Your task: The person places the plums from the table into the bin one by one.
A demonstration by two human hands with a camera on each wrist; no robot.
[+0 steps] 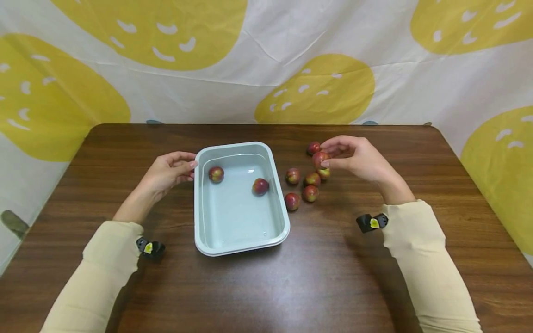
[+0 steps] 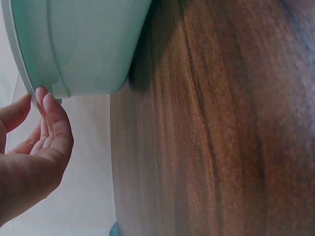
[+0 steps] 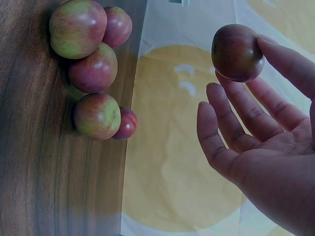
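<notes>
At the near side of the table [image 1: 325, 277], your two sleeves [image 1: 433, 273] extend forward, a black device [image 1: 370, 223] at each cuff. Beyond them, left of centre, is the tray [image 1: 237, 217], its long sides running away from you. Two fruits are inside: the right fruit [image 1: 260, 186] lies close to the right wall; the left fruit [image 1: 216, 174], slightly farther off, lies near the left wall. Your left hand [image 1: 166, 175] pinches the left rim toward its far end, thumb and fingertips closed together on it. To the right of the tray, loose fruits [image 1: 310, 193] form a small cluster on the table. Your right hand [image 1: 356, 157] pinches the held fruit [image 3: 237, 53] between thumb and fingertips, the other fingers loosely bent; the right wrist view shows this fruit raised clear of the table. Farthest back hangs a white cloth [image 1: 287, 27] with large yellow shapes [image 1: 320, 92].
</notes>
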